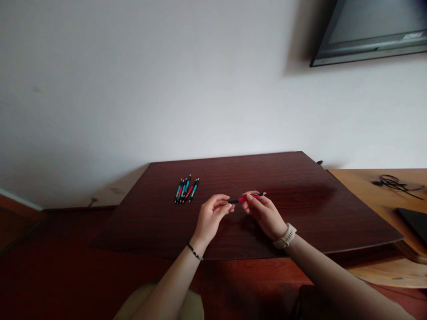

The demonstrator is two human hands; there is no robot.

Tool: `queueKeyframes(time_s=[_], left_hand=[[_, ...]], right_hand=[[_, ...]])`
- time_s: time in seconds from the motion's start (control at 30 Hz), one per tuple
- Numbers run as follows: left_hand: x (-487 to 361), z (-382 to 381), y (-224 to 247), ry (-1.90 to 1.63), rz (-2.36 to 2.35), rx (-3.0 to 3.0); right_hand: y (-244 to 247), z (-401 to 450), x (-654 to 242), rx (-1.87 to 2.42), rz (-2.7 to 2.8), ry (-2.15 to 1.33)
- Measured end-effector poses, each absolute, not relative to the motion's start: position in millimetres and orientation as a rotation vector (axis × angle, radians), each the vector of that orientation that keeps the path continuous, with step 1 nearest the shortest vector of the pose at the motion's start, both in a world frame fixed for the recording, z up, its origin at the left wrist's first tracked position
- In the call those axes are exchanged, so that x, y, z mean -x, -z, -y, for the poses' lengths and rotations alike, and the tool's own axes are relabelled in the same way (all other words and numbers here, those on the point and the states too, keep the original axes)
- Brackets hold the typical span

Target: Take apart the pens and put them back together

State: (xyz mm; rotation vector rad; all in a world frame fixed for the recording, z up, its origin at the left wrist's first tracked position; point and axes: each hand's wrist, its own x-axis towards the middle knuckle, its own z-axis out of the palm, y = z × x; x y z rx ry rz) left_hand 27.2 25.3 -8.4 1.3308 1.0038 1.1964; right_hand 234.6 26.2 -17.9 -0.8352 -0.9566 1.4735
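A red and black pen (240,199) is held level between my two hands, above the dark wooden table (267,171). My left hand (215,212) pinches its black end with thumb and fingers. Around the red barrel, toward the other end, my right hand (262,210) is closed. To the left, several pens (187,190) with blue or red barrels and black ends lie side by side on the tabletop.
At the right stands a lighter wooden table (356,182) with a coiled black cable (395,182) and a dark flat object (413,222). A television (373,38) hangs on the white wall (167,80) at the upper right.
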Motion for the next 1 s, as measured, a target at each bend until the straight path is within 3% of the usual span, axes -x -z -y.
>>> queueKeyframes(time_s=[0.6, 1.0], left_hand=[[-19, -29, 6, -1.161, -0.949, -0.922], [-18, -28, 0, -1.215, -1.016, -1.270]], right_hand=[[15, -27, -239, 0.807, 1.082, -1.464], [17, -24, -237, 0.746, 0.952, -1.618]])
